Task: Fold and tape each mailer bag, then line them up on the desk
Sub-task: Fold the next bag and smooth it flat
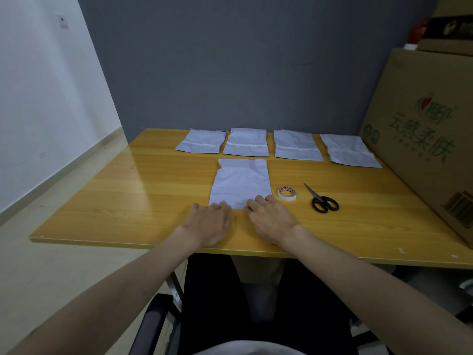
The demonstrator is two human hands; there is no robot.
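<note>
A white, crumpled mailer bag [240, 184] lies flat in the middle of the yellow wooden desk [128, 190]. My left hand [208, 222] and my right hand [271, 217] are both at its near edge, fingers curled down over the left and right corners and pinching that edge. Several folded white mailer bags [246, 146] lie side by side in a row along the back of the desk. A roll of white tape [287, 193] sits just right of the flat bag, close to my right hand.
Black-handled scissors [321, 201] lie right of the tape, blades pointing away. A large cardboard box [422, 139] stands against the desk's right side. A grey wall backs the desk. A black chair [158, 326] is under me.
</note>
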